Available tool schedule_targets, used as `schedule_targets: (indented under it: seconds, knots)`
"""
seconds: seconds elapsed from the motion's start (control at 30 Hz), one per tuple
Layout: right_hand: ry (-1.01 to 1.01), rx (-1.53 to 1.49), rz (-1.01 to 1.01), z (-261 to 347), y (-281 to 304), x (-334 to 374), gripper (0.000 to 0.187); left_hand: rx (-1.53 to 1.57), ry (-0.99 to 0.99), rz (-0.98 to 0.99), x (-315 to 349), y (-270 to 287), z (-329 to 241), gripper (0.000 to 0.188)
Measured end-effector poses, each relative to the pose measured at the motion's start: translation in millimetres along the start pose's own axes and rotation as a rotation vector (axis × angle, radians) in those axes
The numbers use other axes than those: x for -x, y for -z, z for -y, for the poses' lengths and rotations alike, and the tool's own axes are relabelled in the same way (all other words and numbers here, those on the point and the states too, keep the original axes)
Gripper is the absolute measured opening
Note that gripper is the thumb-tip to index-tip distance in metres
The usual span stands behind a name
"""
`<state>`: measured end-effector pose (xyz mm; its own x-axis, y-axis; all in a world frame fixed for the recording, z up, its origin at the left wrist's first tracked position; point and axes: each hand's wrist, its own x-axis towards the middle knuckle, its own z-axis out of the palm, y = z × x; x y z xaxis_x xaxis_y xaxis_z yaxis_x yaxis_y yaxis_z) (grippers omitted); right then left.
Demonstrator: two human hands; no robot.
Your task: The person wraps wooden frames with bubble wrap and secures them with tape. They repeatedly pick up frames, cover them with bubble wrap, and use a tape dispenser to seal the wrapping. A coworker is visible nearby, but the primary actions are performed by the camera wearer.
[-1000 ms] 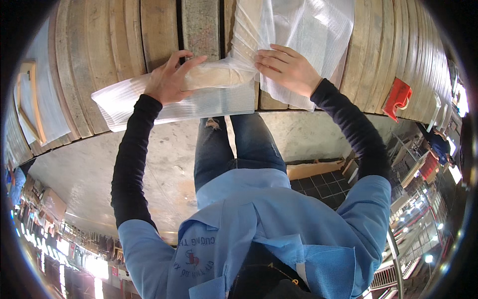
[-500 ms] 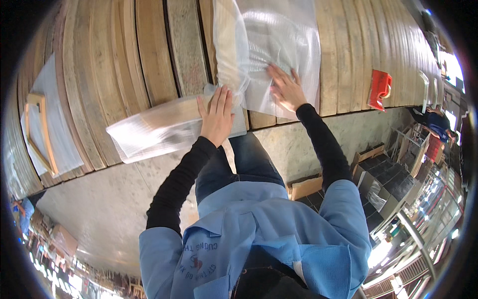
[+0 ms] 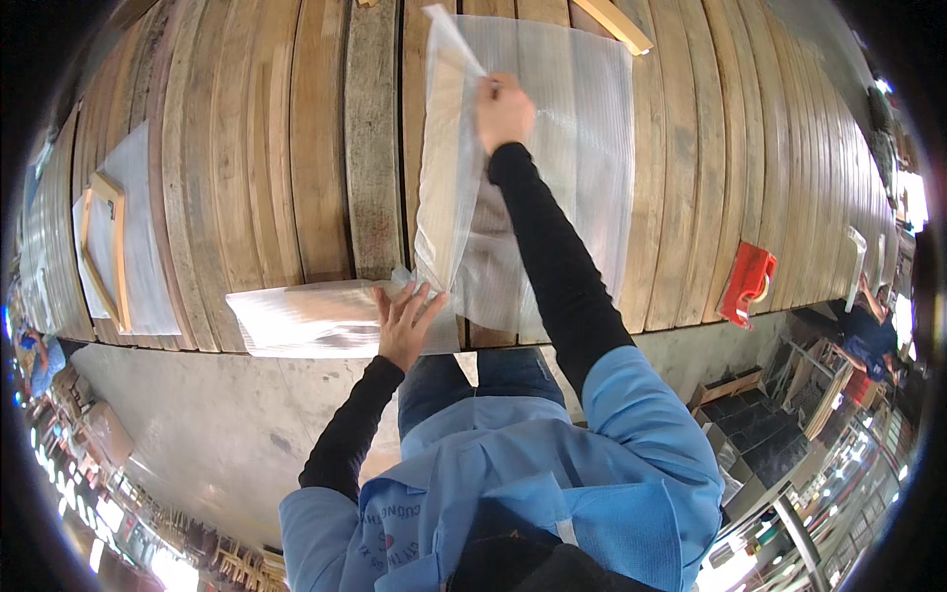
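Note:
A translucent packing foam sheet [image 3: 582, 197] lies on the slatted wooden table, its left side folded over in a long strip [image 3: 439, 187]. Another fold of the sheet [image 3: 296, 321] extends left along the near edge, partly overhanging it. What lies under these folds cannot be made out clearly. My left hand [image 3: 404, 324] rests with spread fingers where the two folds meet. Farther out, my right hand [image 3: 505, 113] is closed on the raised edge of the sheet near its far left corner. My right forearm crosses above the sheet and hides part of it.
Right of the sheet stands a red tape dispenser [image 3: 747, 284] near the table edge. A wooden frame piece [image 3: 120, 257] lies on another foam sheet [image 3: 148, 296] at left. A wooden strip [image 3: 617, 25] lies at the far side. Another person [image 3: 868, 335] is at far right.
My right hand has left its flat position on the sheet, moved farther out and leftward, and closed on the sheet's edge. My left hand stays near the corner, fingers more spread. The view has shifted.

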<state>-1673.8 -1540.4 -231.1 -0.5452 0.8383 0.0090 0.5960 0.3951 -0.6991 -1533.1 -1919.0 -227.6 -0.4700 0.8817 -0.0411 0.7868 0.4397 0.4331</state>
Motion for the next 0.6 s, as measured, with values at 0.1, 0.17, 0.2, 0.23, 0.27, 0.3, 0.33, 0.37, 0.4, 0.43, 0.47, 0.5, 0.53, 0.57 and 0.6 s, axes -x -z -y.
schedule_targets:
  seconds: [0.1,0.17,0.2,0.23,0.27,0.3,0.33,0.37,0.4,0.43,0.47,0.5,0.53,0.57,0.6]
  knots:
    - [0.164,0.159,0.023,-57.1,9.2,3.0,0.036,0.040,0.015,-0.030,-1.4,1.7,-4.7,0.064]
    - [0.301,0.257,0.049,-63.1,16.8,-5.1,0.028,0.024,0.002,-0.012,-1.0,-0.5,-2.3,0.063]
    - [0.371,0.306,0.061,-63.9,21.0,-9.5,0.025,-0.014,-0.016,0.008,2.8,-2.1,0.9,0.062]
    - [0.320,0.259,0.126,-50.9,28.5,-17.1,0.034,-0.053,-0.026,0.019,5.3,-6.7,2.2,0.062]
    - [0.354,0.258,0.005,-48.6,31.7,-37.5,0.041,-0.026,-0.014,0.002,5.1,-7.9,1.5,0.061]
    - [0.389,0.253,-0.114,-52.0,36.5,-62.9,0.048,0.001,0.002,-0.014,6.5,-8.9,-0.8,0.060]
    - [0.426,0.246,-0.235,-56.4,42.0,-92.9,0.055,0.028,0.017,-0.035,5.9,-11.1,-2.1,0.060]
    - [0.412,0.440,-0.302,-59.0,50.0,-132.2,0.067,0.004,0.038,-0.003,6.1,-9.9,-4.2,0.055]
    - [0.393,0.635,-0.371,-67.3,59.4,-174.4,0.079,0.002,0.028,-0.007,3.1,-9.1,-2.3,0.053]
    - [0.483,0.813,-0.491,-84.5,66.3,-215.9,0.083,-0.002,0.019,-0.006,1.9,-7.0,-0.8,0.052]
    - [0.573,0.988,-0.616,-102.1,78.2,-250.3,0.086,-0.006,0.007,-0.006,-0.2,-3.5,-1.2,0.050]
    - [0.394,0.830,-0.222,-116.0,94.6,-275.6,0.087,-0.019,0.017,0.006,-4.5,1.3,-3.5,0.044]
    - [0.216,0.650,0.158,-119.4,104.6,-298.9,0.087,-0.032,0.036,-0.014,-5.5,1.3,-6.1,0.041]
    - [0.290,0.878,0.151,-120.8,104.8,-307.4,0.083,-0.048,0.052,-0.035,-5.0,2.0,-9.2,0.038]
    - [0.336,0.883,0.113,-120.0,109.2,-309.5,0.082,-0.062,0.061,-0.054,-4.0,3.4,-10.9,0.035]
